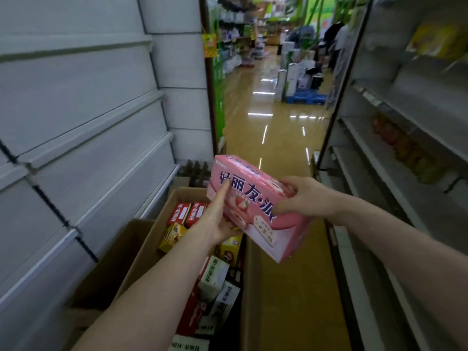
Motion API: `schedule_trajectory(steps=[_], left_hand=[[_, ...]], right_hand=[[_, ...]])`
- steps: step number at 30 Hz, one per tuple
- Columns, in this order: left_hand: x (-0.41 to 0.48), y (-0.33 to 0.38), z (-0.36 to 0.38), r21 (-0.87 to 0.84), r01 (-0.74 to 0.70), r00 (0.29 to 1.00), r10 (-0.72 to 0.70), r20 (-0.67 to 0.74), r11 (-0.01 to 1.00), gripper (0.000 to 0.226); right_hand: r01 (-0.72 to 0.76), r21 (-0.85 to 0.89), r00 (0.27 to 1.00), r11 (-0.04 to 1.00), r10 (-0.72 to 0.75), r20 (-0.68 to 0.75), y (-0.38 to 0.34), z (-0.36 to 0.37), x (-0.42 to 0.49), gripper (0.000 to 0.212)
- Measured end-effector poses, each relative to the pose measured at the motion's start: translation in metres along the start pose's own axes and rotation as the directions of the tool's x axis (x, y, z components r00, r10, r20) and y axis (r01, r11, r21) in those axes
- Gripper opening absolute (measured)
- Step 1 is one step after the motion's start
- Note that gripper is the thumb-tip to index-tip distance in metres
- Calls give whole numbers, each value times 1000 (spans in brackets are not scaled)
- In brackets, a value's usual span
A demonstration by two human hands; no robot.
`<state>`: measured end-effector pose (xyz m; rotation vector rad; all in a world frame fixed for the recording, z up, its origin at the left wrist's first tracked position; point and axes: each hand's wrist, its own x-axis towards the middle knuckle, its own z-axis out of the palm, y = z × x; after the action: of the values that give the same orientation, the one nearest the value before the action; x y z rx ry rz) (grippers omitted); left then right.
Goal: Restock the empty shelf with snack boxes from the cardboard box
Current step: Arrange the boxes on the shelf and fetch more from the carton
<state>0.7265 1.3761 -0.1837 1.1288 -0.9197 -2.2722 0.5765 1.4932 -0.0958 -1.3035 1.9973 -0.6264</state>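
Observation:
A pink snack box with a strawberry picture is held in the air above the open cardboard box. My left hand supports it from below on its left side, index finger stretched up along its face. My right hand grips its right end, thumb on the front and fingers curled over the top edge. The cardboard box stands on the floor and holds several red, yellow and white snack boxes. Bare white shelves run along the left.
A second shelf unit stands on the right, with a few yellow and orange packs on it. Between the two runs a shiny yellow aisle floor. Stacked goods on a blue pallet and a person stand far down the aisle.

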Motion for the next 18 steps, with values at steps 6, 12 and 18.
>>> schedule_trajectory(steps=[6,12,18], left_hand=[[6,4,58,-128,-48,991,63,118,991,48],[10,8,152,-58,-72,985,80,153,996,35],[15,15,248,-2,-133,947,128,295,991,34]], right_hand=[[-80,2,996,997,80,-27,19,-49,-40,59],[-123,-20,944,992,111,-312,35,-117,-75,69],[-101,-54,860,993,60,-506,61,-179,-114,58]])
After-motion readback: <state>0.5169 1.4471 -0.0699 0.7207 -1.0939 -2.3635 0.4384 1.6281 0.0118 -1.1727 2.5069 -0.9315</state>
